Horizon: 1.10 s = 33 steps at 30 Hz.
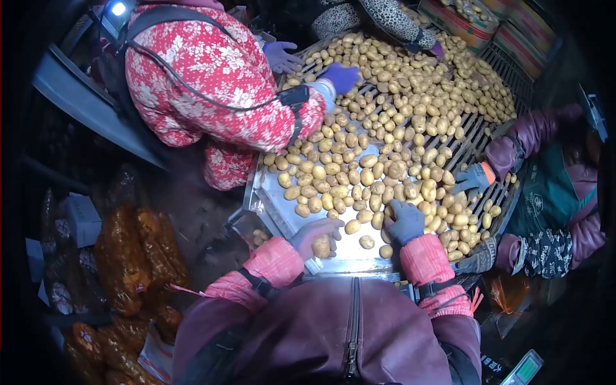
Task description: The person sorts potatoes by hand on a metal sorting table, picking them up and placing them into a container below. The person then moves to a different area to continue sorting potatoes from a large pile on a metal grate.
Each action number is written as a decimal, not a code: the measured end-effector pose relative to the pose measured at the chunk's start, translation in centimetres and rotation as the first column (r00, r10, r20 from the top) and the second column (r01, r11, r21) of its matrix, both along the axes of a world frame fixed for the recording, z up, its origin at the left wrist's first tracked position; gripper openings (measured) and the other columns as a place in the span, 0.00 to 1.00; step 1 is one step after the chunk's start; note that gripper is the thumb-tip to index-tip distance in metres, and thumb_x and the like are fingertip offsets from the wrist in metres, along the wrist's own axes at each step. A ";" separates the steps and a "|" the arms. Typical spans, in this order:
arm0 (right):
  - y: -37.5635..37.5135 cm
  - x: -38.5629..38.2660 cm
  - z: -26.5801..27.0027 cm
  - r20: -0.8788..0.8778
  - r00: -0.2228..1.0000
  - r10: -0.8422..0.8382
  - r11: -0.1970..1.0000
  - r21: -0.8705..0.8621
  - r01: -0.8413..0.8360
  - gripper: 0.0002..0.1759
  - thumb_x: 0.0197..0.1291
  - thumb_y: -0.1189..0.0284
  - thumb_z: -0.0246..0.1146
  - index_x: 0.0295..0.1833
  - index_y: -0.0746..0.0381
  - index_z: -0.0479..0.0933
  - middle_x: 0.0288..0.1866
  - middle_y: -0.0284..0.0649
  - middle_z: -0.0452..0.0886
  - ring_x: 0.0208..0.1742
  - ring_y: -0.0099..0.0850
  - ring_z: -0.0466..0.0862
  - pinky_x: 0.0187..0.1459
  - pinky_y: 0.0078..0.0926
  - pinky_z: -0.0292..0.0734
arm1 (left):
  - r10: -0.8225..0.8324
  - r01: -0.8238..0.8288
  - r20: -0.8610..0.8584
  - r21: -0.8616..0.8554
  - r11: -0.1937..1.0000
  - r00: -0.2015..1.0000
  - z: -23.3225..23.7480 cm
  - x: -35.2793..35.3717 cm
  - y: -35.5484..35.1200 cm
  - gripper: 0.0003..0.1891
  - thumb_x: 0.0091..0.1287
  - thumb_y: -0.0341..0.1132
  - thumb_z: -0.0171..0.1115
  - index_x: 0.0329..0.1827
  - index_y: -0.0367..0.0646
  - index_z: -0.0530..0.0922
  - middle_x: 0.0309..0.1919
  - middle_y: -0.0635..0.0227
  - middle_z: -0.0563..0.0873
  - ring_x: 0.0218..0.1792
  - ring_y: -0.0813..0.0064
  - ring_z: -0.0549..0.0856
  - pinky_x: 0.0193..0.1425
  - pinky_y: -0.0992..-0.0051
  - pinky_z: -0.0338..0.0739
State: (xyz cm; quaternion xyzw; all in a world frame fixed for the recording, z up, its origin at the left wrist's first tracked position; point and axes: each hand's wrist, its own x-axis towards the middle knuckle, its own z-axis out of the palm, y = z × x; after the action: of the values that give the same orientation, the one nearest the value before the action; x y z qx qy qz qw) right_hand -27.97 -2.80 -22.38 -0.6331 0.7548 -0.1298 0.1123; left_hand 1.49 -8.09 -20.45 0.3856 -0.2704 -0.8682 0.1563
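My left hand, in a greyish glove, is closed around a potato at the near left edge of the metal sorting table. My right hand, in a grey-blue glove, lies over the near edge of the potato pile, fingers stretched out and touching potatoes. A few loose potatoes rest on the metal between my hands, among them one potato apart from the others. Pink cuffs cover both my wrists.
A person in a red floral jacket works at the left, with purple gloves. Another person's grey glove is at the right; a leopard-print sleeve reaches in at the back. Slatted bars, cardboard boxes and filled orange net bags surround the table.
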 end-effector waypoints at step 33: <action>-6.9 0.3 4.5 -0.211 0.975 0.072 0.883 -0.440 -0.160 0.23 0.55 0.64 0.69 0.57 0.56 0.77 0.52 0.46 0.78 0.56 0.50 0.77 0.52 0.48 0.73 | 0.227 -0.156 -0.423 0.196 0.968 0.877 -4.1 0.0 -1.4 0.31 0.78 0.64 0.47 0.55 0.42 0.77 0.55 0.55 0.83 0.63 0.50 0.81 0.66 0.37 0.75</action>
State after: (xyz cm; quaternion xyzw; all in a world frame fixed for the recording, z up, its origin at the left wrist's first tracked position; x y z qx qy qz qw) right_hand -27.70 -9.69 -17.85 -0.6953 0.6713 -0.2352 -0.1032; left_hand 1.44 -9.47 -24.54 0.2144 -0.1194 -0.9316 0.2683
